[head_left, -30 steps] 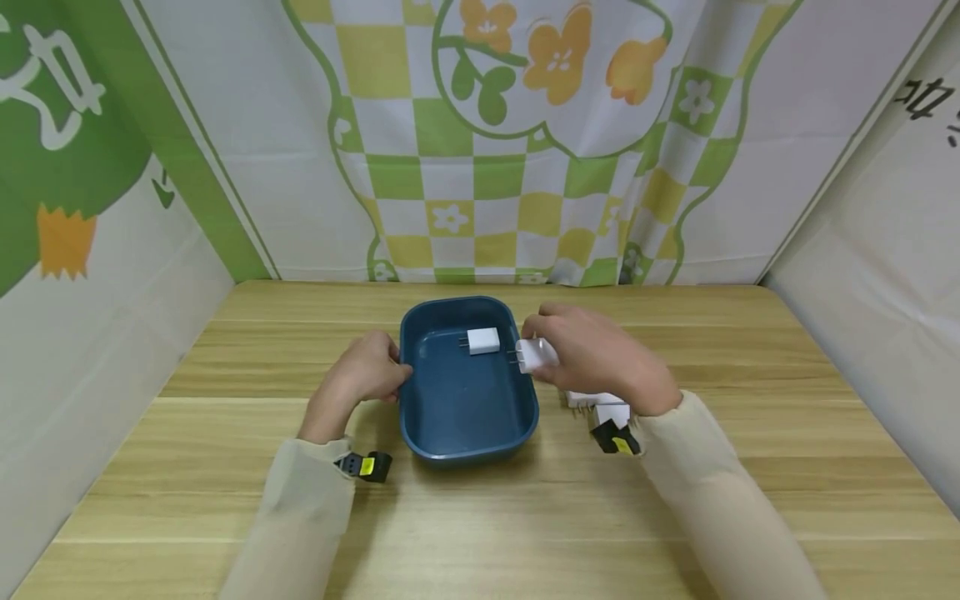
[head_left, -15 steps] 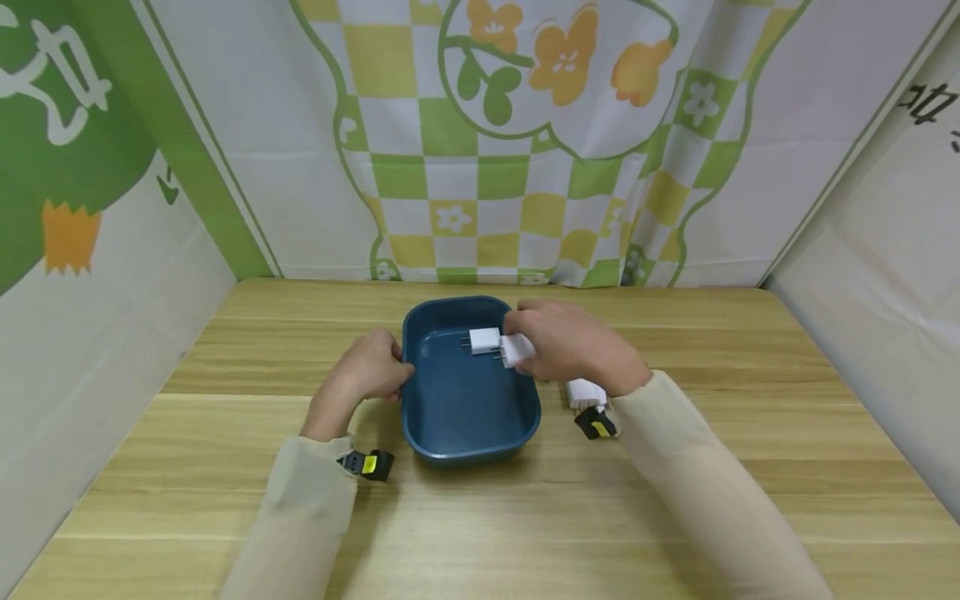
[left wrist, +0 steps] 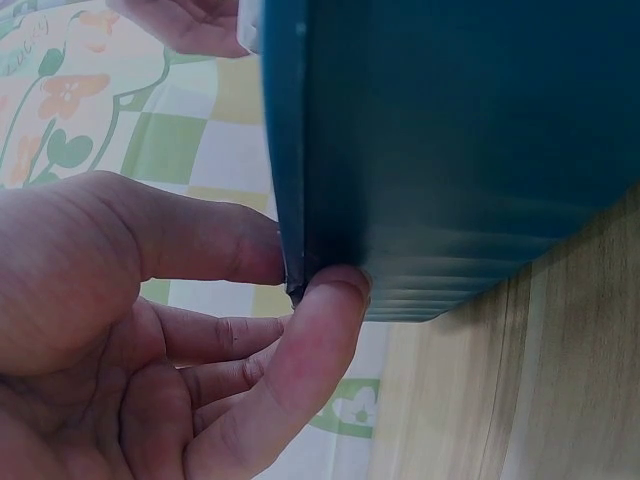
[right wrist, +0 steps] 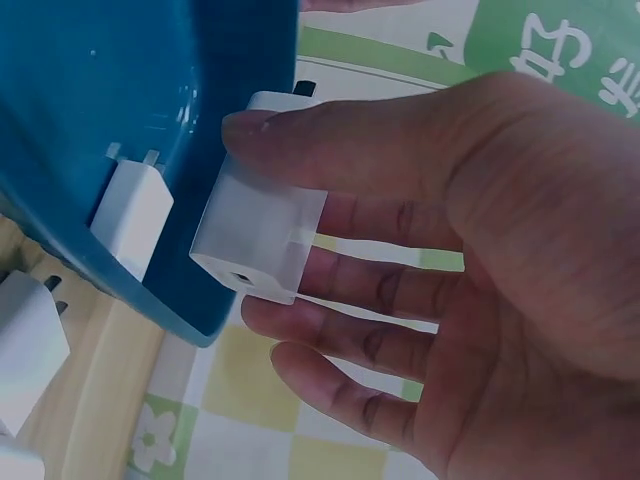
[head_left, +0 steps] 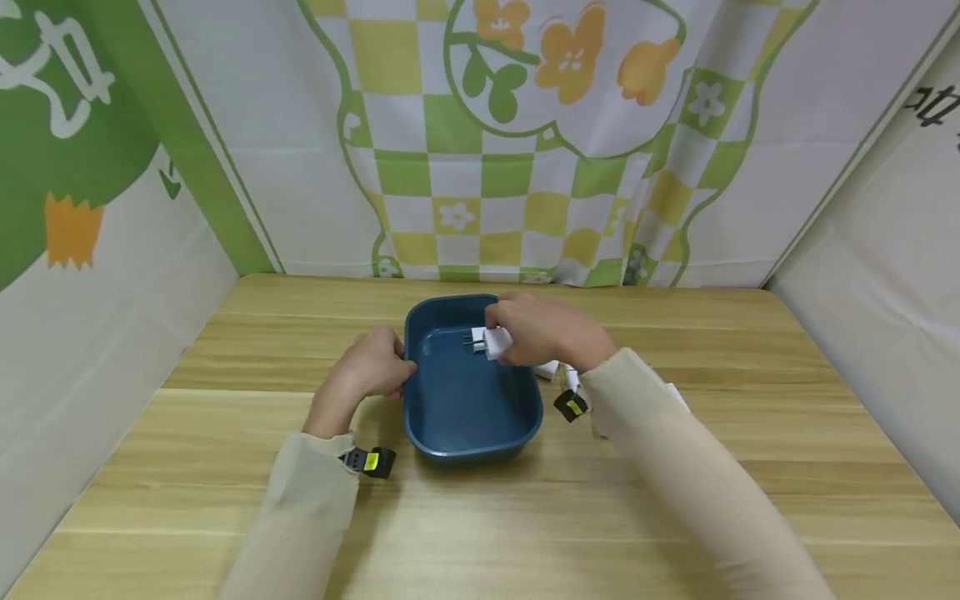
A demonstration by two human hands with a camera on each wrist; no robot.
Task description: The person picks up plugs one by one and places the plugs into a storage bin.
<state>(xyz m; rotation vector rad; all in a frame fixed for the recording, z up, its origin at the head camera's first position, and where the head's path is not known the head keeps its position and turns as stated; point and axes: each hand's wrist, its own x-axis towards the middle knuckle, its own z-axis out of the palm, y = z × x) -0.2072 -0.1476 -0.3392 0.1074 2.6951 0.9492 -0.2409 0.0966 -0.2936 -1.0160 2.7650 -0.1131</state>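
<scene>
A dark blue rectangular bin [head_left: 465, 417] with rounded corners stands on the table. My left hand [head_left: 371, 363] pinches its left rim between thumb and finger, seen closely in the left wrist view at the rim [left wrist: 290, 180]. My right hand [head_left: 543, 329] reaches over the right rim, holding a white plug-in charger [right wrist: 255, 215] between thumb and fingers. In the head view its prongs point left. Another white charger [right wrist: 135, 215] lies inside the bin, partly covered by the held one in the head view.
More white chargers [right wrist: 28, 350] lie on the wooden table [head_left: 480, 533] right of the bin, largely hidden under my right forearm. A curtain with green and yellow checks [head_left: 502, 175] hangs behind the table, and printed cloth walls [head_left: 180, 275] flank it.
My right hand has moved left with the charger, from beside the right rim to over the bin's inside, close to the other charger. The left hand keeps its grip on the rim.
</scene>
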